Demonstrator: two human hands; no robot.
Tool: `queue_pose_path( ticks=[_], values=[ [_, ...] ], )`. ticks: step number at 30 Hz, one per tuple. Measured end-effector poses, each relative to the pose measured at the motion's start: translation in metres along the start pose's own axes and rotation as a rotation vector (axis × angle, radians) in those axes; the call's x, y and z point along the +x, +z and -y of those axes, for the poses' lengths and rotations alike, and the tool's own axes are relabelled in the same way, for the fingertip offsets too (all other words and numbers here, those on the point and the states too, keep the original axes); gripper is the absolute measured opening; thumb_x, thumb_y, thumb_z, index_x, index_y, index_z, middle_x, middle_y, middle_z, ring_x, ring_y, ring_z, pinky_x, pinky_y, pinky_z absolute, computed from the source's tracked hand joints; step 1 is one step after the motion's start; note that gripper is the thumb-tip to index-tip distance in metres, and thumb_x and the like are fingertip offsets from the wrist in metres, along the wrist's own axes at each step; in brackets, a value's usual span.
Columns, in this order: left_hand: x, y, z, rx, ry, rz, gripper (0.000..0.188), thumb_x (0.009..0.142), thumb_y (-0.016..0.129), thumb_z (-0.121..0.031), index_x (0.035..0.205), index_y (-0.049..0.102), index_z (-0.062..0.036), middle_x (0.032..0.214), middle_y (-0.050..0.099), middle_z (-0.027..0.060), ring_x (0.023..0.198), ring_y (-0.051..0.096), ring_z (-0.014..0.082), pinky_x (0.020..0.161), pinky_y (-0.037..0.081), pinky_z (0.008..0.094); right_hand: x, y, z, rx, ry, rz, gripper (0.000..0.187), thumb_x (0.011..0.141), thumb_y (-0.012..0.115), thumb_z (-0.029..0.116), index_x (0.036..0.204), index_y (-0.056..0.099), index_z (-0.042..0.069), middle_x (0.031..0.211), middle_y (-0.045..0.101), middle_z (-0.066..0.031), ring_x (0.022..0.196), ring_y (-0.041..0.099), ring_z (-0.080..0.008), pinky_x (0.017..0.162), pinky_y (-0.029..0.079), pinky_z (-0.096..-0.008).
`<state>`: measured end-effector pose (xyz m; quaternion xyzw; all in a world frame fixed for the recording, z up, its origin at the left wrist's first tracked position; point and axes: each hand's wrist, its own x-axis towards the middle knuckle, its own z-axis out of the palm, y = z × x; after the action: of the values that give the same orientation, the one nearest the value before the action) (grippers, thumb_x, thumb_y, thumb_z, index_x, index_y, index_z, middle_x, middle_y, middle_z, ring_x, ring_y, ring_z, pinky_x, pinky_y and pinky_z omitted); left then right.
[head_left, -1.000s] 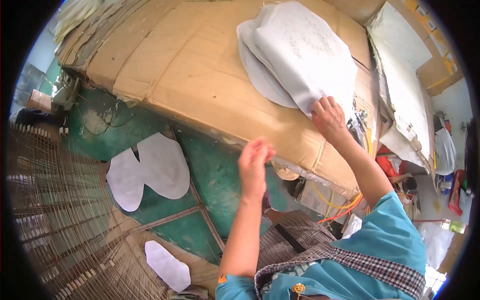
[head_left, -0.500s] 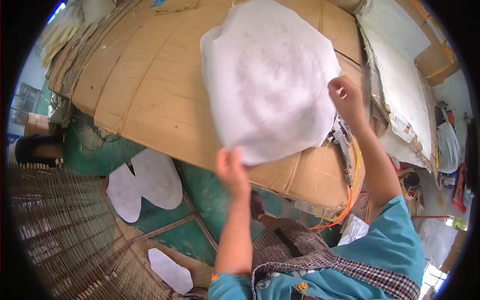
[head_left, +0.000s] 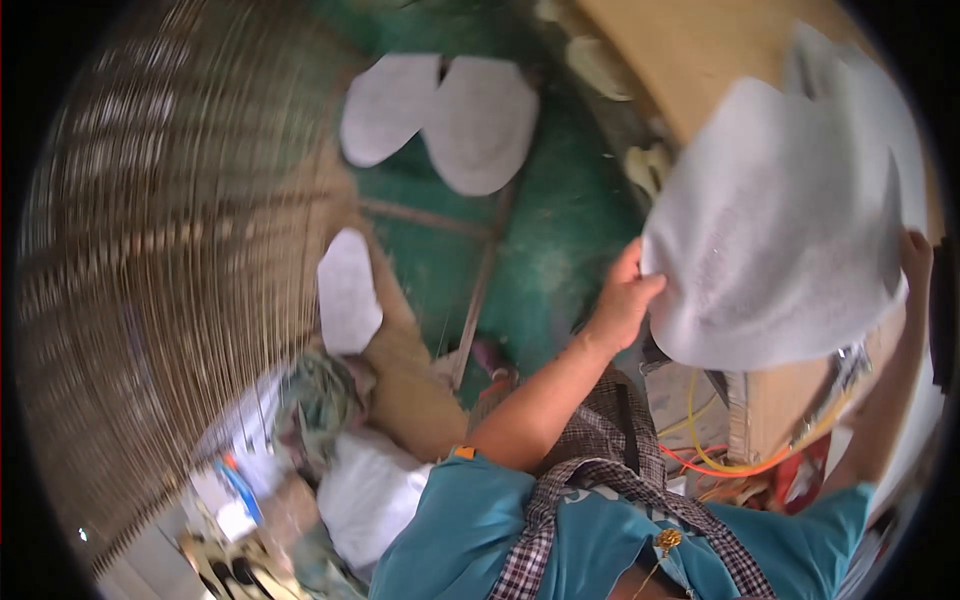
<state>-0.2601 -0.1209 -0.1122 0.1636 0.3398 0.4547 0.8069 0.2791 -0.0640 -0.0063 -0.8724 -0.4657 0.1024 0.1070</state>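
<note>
A large white fabric-like sheet point(head_left: 770, 240) with faint grey smudges hangs bent between my two hands, above the cardboard-covered table. My left hand point(head_left: 625, 300) pinches its left edge, thumb on the near face. At the far right, my right hand point(head_left: 915, 262) is closed on the opposite edge; part of its fingers is hidden by the sheet. Behind the sheet a second layer or fold rises at the upper right; I cannot tell which. Below its lower right edge lies a blurred metal spray gun point(head_left: 850, 368) with a yellow and orange hose.
Cardboard point(head_left: 690, 50) covers the table at upper right. On the left stands a large rack point(head_left: 180, 250) of thin rods. Two joined rounded white pieces point(head_left: 485, 130) lie over the green floor point(head_left: 420, 260). A smaller white piece point(head_left: 348, 295) rests by the rack, near bundled cloth point(head_left: 320, 405).
My view has swung left toward the rack. The sheet has come up off the cardboard and is bent. My left hand now grips its left edge rather than the lower one.
</note>
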Motion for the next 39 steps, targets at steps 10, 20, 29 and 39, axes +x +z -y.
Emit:
queue_pose_path(
  ticks=[10,20,29,39],
  values=[
    [-0.191,-0.309,-0.060,0.018,-0.002,-0.487,0.056,0.068,0.048,0.006,0.123,0.045,-0.0037,0.115,0.054,0.0079,0.102,0.053,0.0185,0.088,0.043,0.0314,-0.296,0.190,0.313,0.932,0.034,0.623,0.013,0.079,0.054,0.005,0.090,0.058,0.003,0.075,0.056,0.0014,0.064,0.050,-0.0059,0.055,0.038,-0.0183],
    [-0.375,-0.646,-0.081,0.434,-0.268,-1.144,0.055,0.066,0.047,0.002,0.121,0.046,-0.0036,0.101,0.057,0.0053,0.088,0.053,0.0182,0.081,0.040,0.0287,-0.496,0.555,0.468,0.908,-0.009,0.993,0.005,0.075,0.058,0.007,0.079,0.058,0.003,0.065,0.054,0.0006,0.056,0.050,-0.0064,0.050,0.040,-0.0205],
    [-0.433,-0.713,-0.053,0.479,-0.327,-1.639,0.034,0.079,0.043,-0.019,0.112,0.041,-0.0120,0.076,0.049,-0.0003,0.066,0.048,0.0139,0.059,0.039,0.0270,-0.584,0.677,0.404,0.607,-0.013,0.973,0.012,0.077,0.061,0.012,0.086,0.059,0.005,0.065,0.057,-0.0018,0.057,0.056,-0.0123,0.050,0.047,-0.0267],
    [-0.249,-0.538,-0.007,0.488,-0.140,-0.904,0.031,0.080,0.054,-0.004,0.112,0.053,-0.0069,0.085,0.058,0.0045,0.060,0.056,0.0137,0.050,0.044,0.0244,-0.413,0.315,0.315,0.401,-0.354,0.329,0.022,0.083,0.048,-0.002,0.104,0.054,0.000,0.094,0.056,-0.0053,0.086,0.055,-0.0138,0.076,0.045,-0.0253]
  ],
)
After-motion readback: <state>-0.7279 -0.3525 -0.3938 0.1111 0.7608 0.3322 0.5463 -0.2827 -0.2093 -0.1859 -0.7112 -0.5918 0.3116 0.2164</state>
